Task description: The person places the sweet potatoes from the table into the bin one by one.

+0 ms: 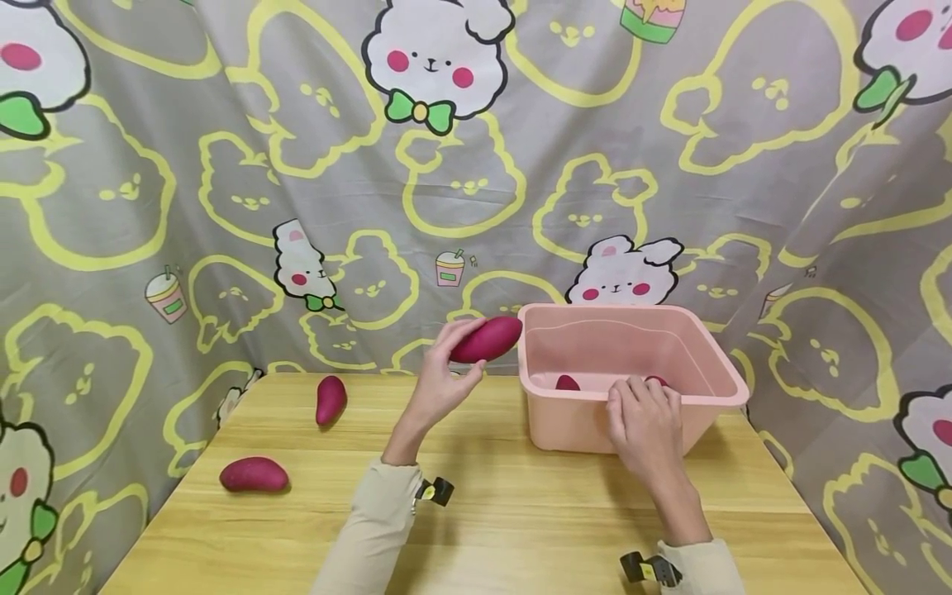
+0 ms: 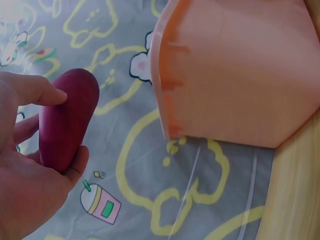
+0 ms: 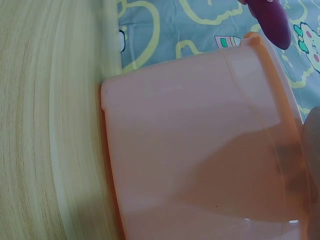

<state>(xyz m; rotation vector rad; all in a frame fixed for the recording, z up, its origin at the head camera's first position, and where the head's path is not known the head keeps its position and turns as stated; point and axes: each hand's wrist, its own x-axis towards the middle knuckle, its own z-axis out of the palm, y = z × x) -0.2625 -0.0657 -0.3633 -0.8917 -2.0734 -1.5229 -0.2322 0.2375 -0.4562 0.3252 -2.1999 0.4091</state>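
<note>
My left hand (image 1: pixel 440 387) holds a purple sweet potato (image 1: pixel 487 339) in the air, just left of a pink plastic tub (image 1: pixel 699 347). In the left wrist view the sweet potato (image 2: pixel 67 120) lies between my thumb and fingers, with the pink tub (image 2: pixel 240 70) close by. My right hand (image 1: pixel 645 421) rests on the tub's near rim, fingers over the edge. Two sweet potatoes (image 1: pixel 568 383) lie partly hidden inside the tub. In the right wrist view the tub's wall (image 3: pixel 200 150) fills the frame, and the held sweet potato (image 3: pixel 272 20) shows above it.
Two more sweet potatoes lie on the wooden table (image 1: pixel 513 512): one near the back left (image 1: pixel 330 399), one at the left edge (image 1: pixel 254 475). A cartoon-print cloth (image 1: pixel 223 207) hangs behind and around the table.
</note>
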